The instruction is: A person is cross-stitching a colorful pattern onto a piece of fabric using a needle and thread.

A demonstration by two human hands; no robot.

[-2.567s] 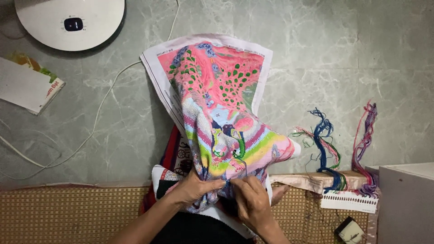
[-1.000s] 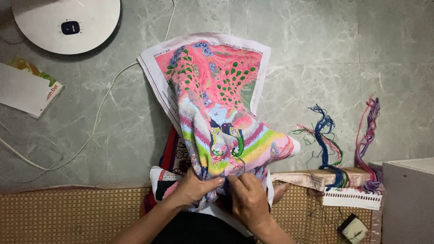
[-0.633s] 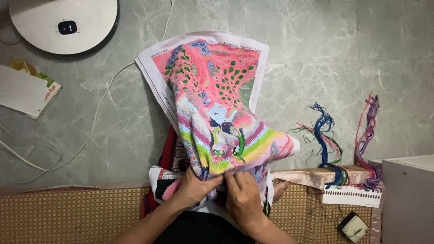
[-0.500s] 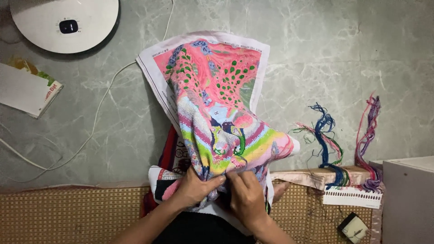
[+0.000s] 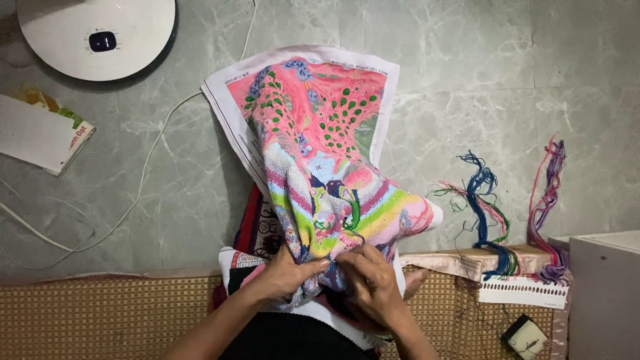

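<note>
While both hands work at its near end, the embroidery cloth lies with its long axis running away from the person, its white-bordered far edge flat on the grey marbled floor and its near end bunched up over the lap. The left hand pinches a fold of the striped near part, fingers narrow and pressed on the fabric. The right hand is closed on the cloth just beside it, fingertips almost meeting the left's; whether it holds a needle I cannot tell.

A woven mat runs along the near edge of the floor. Bundles of coloured thread hang over a card thread holder at the right, near a white box. At the far left corner sits a round white device with a white cable trailing toward the cloth, and a paper packet lies at the left edge.
</note>
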